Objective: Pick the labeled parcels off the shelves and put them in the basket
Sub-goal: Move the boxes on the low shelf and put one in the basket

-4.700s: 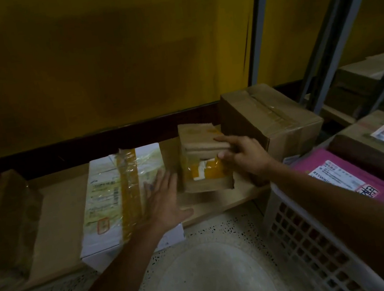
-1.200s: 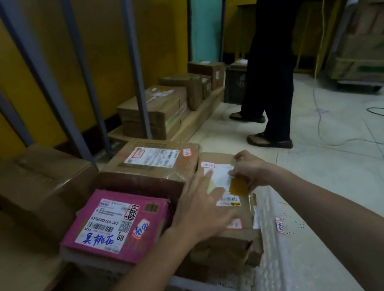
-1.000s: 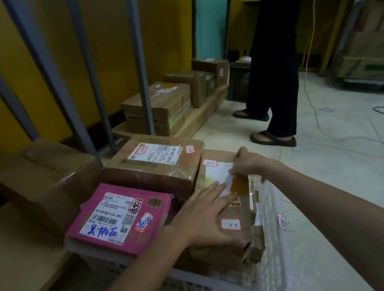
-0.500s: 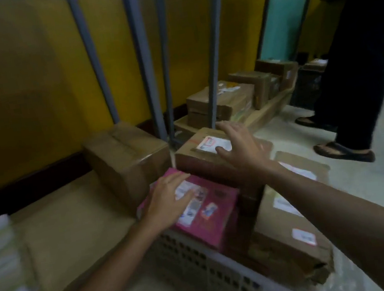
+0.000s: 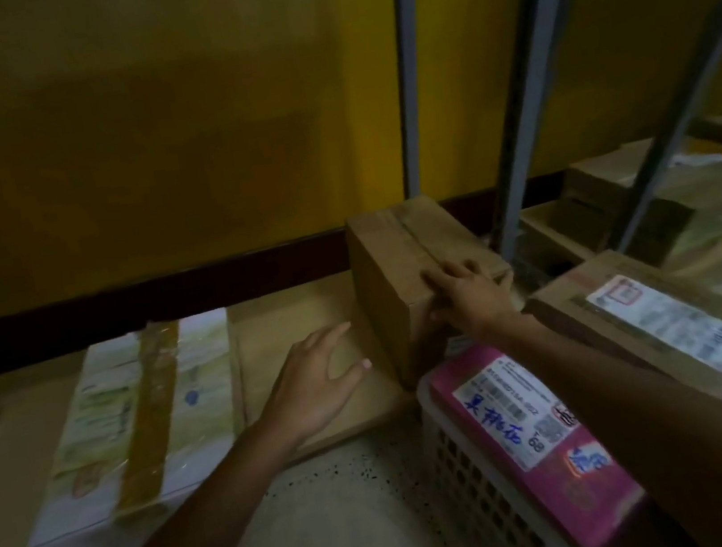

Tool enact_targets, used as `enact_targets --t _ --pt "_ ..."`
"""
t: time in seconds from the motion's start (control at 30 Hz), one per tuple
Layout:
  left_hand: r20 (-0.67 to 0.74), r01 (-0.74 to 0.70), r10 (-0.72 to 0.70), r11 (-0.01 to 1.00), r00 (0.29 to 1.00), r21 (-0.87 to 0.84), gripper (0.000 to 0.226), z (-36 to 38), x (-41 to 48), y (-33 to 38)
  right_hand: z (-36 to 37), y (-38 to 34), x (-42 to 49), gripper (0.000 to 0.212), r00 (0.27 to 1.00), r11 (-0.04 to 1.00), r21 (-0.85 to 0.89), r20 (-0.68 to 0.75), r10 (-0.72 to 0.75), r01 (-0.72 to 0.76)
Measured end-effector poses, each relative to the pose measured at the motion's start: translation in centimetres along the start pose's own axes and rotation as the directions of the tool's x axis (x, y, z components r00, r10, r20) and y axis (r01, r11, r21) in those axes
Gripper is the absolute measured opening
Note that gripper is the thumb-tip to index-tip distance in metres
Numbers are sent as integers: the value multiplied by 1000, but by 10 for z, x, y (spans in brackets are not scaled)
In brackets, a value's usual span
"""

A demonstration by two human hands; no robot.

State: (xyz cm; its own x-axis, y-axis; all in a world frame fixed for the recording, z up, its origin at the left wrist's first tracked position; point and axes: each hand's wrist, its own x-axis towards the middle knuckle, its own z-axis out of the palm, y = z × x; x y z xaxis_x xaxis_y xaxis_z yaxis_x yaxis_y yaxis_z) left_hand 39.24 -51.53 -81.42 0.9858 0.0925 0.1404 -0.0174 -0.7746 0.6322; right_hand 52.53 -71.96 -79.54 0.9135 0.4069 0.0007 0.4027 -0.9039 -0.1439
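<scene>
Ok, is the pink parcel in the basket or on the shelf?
In the basket. The pink parcel lies atop the white basket, inside its rim, beside a labeled brown box.

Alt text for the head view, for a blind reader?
The right hand grips a brown box on the low shelf, the open left hand beside it. The white basket nearby holds a pink labeled parcel.
</scene>
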Motion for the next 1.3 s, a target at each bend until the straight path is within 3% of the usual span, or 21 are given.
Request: enact_targets --t 0.13,0.27,0.33,0.43,0.5,0.53,0.6,0.7,0.87,0.93,1.0,1.07,1.13,1.17,1.3 --pt "-58 116 -119 992 991 -51 64 3 0 -18 8 -36 -1 54 997 997 -38 -42 -67 66" --pt "-105 216 -241 954 965 -206 72 4 8 -33 14 -92 -5 52 945 941 -123 -49 -323 315" --pt "-88 240 -272 931 958 -274 72 2 9 -46 10 -98 -2 55 915 919 -61 -82 -395 391" --pt "-56 211 -242 921 969 -328 63 1 10 -63 9 -75 6 69 957 953 128 -134 -258 275" --pt "-42 226 -259 901 965 -371 61 4 12 -73 17 -53 5 80 994 953 285 -7 -110 108" --pt "-21 245 -274 889 961 -387 62 6 13 -78 23 -47 2 83 995 914 400 44 -93 68" --pt "57 294 -295 878 954 -377 64 15 11 -88 38 -47 -5 80 994 793 601 -12 -112 96" --pt "103 358 -345 854 933 -378 60 27 6 -98 49 -55 -8 67 985 757 633 -151 -87 164" --pt "-78 275 -351 836 933 -475 41 9 7 -89 18 -54 -1 49 974 777 603 -219 -56 180" --pt "-119 238 -342 826 932 -511 44 -7 11 -76 -8 -54 4 42 958 758 630 -285 19 172" --pt "-149 190 -322 808 935 -557 55 -23 18 -62 -31 -53 10 36 933 704 698 -325 152 129" --pt "-166 119 -284 766 944 -632 62 -39 24 -44 -52 -54 13 39 926 554 827 -277 257 94" --pt "-149 77 -244 722 958 -688 70 -50 29 -26 -65 -58 8 45 966 376 921 -179 188 97" --pt "-139 60 -221 705 965 -706 71 -52 31 -19 -69 -61 4 48 982 337 937 -143 123 95" --pt "-172 19 -194 712 966 -701 81 -53 38 -8 -71 -64 -6 52 997 354 933 -70 -17 72"
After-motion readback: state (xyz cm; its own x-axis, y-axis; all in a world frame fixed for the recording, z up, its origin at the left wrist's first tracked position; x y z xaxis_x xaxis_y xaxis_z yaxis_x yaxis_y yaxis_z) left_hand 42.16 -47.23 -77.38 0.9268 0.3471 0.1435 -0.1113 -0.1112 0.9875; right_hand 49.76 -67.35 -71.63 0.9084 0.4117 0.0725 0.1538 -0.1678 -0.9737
